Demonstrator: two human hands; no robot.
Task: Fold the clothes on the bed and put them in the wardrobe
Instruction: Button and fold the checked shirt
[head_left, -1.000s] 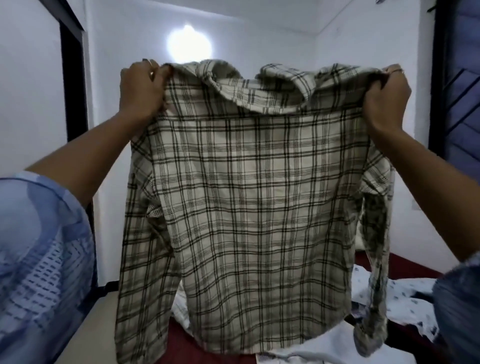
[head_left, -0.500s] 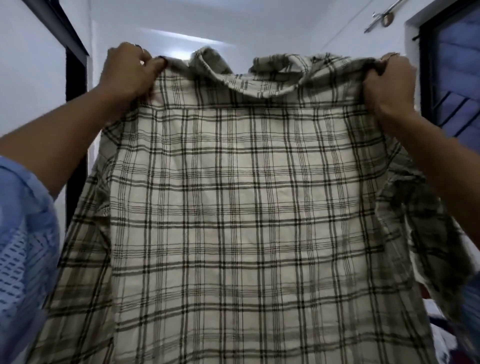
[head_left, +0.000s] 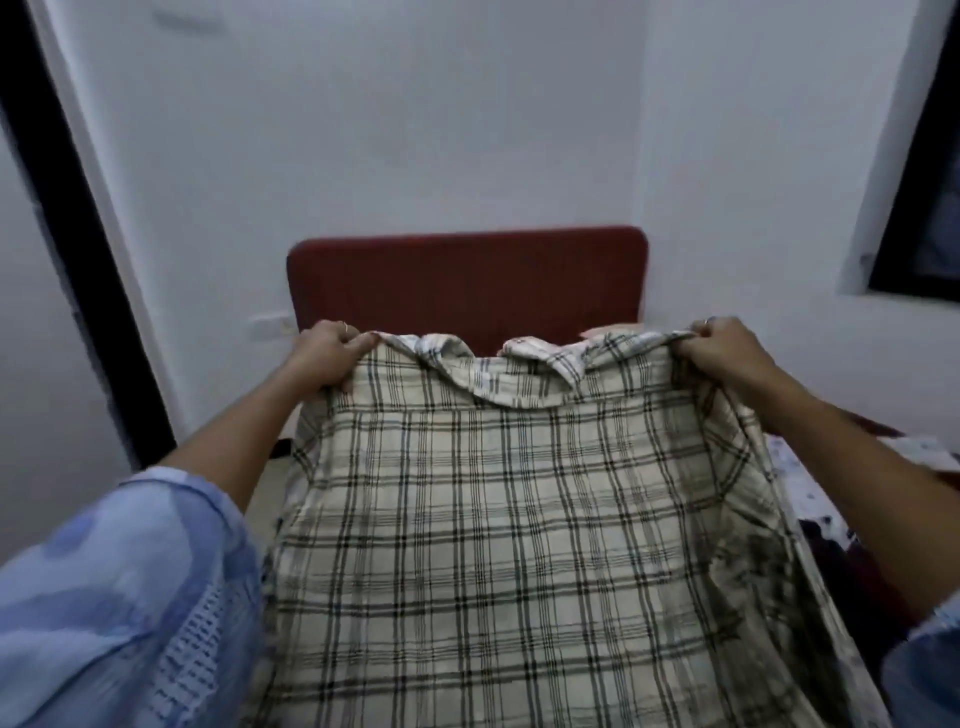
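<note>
A cream plaid shirt (head_left: 498, 545) with dark checks stretches out flat in front of me, back side up, collar at the far end. My left hand (head_left: 324, 358) grips its left shoulder. My right hand (head_left: 724, 351) grips its right shoulder. The shirt spreads low over the bed and hides most of it. One sleeve hangs folded along the right edge.
A dark red headboard (head_left: 467, 280) stands against the white wall ahead. White patterned clothes (head_left: 810, 483) lie on the bed at the right. A dark door frame (head_left: 67, 234) runs down the left, a dark window (head_left: 924, 208) sits at the right.
Both hands have swung the shirt down from held high and hanging to low and spread out over the bed. The view has tipped downward with it.
</note>
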